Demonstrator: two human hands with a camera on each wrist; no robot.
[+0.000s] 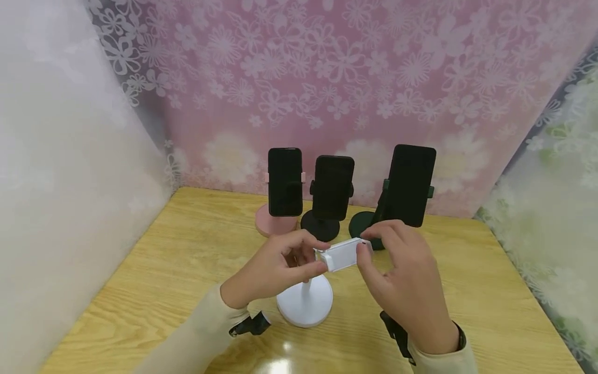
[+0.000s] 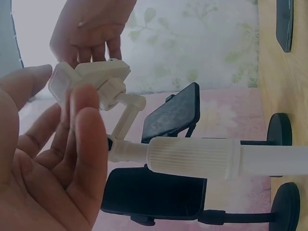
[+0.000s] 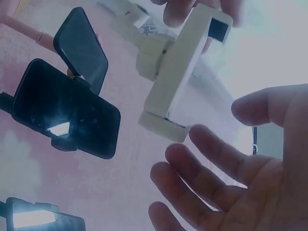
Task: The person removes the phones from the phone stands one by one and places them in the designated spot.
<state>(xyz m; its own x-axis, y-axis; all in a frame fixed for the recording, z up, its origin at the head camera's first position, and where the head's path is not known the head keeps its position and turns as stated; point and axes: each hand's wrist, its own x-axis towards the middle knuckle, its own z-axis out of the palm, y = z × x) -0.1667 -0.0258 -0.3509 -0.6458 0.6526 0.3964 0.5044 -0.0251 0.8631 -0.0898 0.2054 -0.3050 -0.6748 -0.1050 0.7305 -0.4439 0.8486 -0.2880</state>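
Note:
A white phone stand has a round base [image 1: 304,304] on the table and a clamp head [image 1: 343,254] held up at an angle with no phone in it. My left hand [image 1: 285,259] pinches the left end of the clamp between thumb and index finger. Over at the other end is my right hand [image 1: 406,270], its fingertips at the clamp's edge. In the right wrist view the right fingers [image 3: 202,173] are spread, one tip against the clamp's end arm [image 3: 166,127], the thumb apart from it. The ribbed white pole [image 2: 190,158] shows in the left wrist view.
Behind stand a pink holder [image 1: 275,221], a black holder [image 1: 320,227] and a dark green holder [image 1: 362,223], each carrying a dark-screened phone. They stand on a wooden table [image 1: 187,249] before a pink floral backdrop [image 1: 327,78].

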